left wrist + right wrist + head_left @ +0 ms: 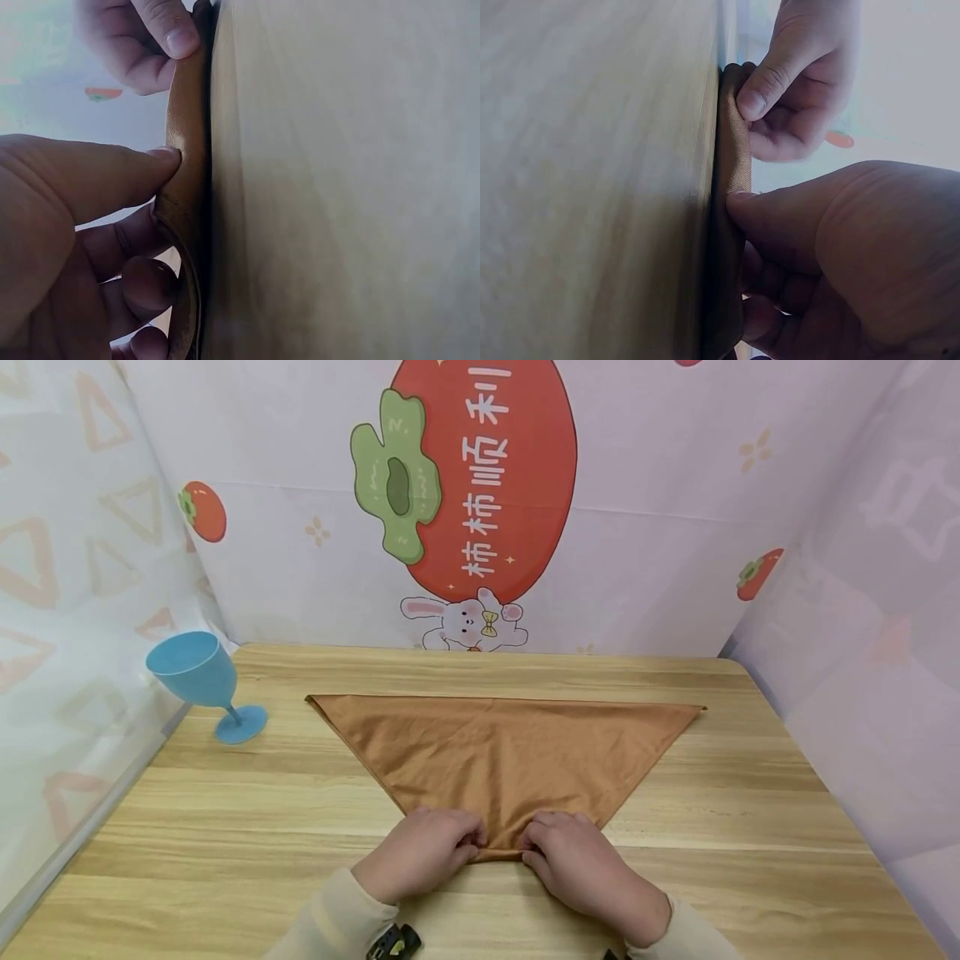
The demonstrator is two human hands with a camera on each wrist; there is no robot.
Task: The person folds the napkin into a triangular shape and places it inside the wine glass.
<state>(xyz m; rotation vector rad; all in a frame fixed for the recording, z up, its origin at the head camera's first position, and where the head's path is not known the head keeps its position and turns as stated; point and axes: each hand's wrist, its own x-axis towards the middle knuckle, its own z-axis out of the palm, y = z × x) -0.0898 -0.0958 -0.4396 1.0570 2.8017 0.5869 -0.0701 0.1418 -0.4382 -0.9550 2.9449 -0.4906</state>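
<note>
A brown cloth [495, 752] lies on the wooden table, folded, with its long straight edge at the back and its sides narrowing toward the person. Its near edge is turned over into a short flat fold. My left hand [429, 852] pinches the left end of that fold, thumb in front and fingers curled behind. At the fold's right end my right hand [577, 864] pinches the cloth in the same way. Both wrist views show the thumbs pressing on the folded edge [187, 120], low against the tabletop. The fingertips behind the cloth are partly hidden.
A blue goblet [198, 672] stands on the table [750, 810] at the back left, near the left edge. Printed sheets [637, 527] hang behind the table and along both sides.
</note>
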